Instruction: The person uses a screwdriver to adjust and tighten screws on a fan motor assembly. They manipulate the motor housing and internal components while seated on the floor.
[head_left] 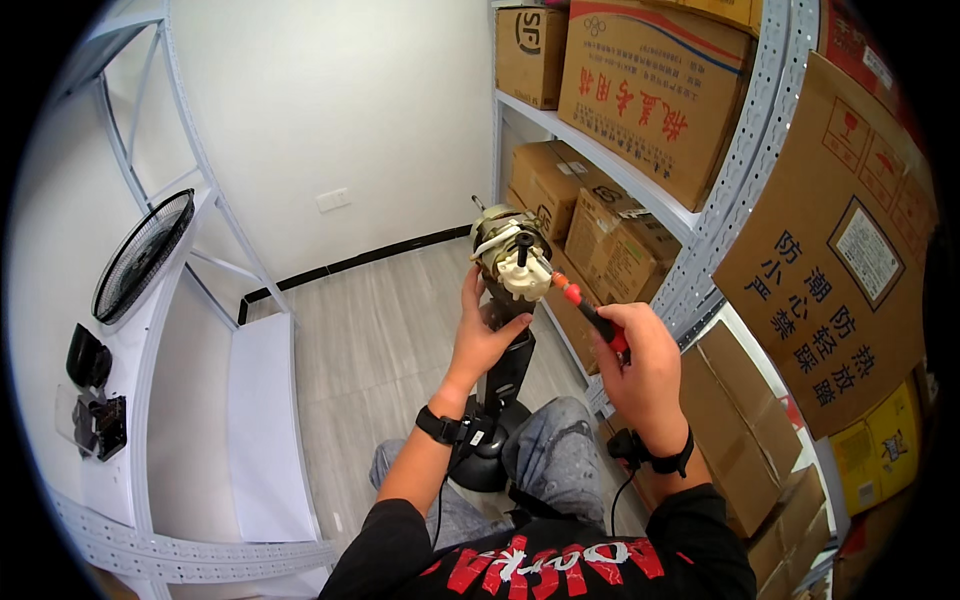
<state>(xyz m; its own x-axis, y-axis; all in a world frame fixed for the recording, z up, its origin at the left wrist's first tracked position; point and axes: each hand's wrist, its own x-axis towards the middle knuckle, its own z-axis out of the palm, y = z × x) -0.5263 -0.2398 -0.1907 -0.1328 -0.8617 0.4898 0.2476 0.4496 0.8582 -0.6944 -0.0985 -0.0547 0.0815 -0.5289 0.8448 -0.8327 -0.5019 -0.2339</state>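
Note:
A fan motor with a cream plastic gearbox tops the black stand of a pedestal fan between my knees. My left hand is wrapped round the stand's neck just below the motor. In my right hand is a red and black screwdriver, held by its handle. Its shaft points up and left, and the tip meets the side of the gearbox or comes very near it. A black knob sticks up from the gearbox. The round black base rests on the floor.
On the left shelf lie a black fan grille and small black parts. A metal rack with cardboard boxes rises on the right. A large carton leans close by my right side. A white wall stands ahead.

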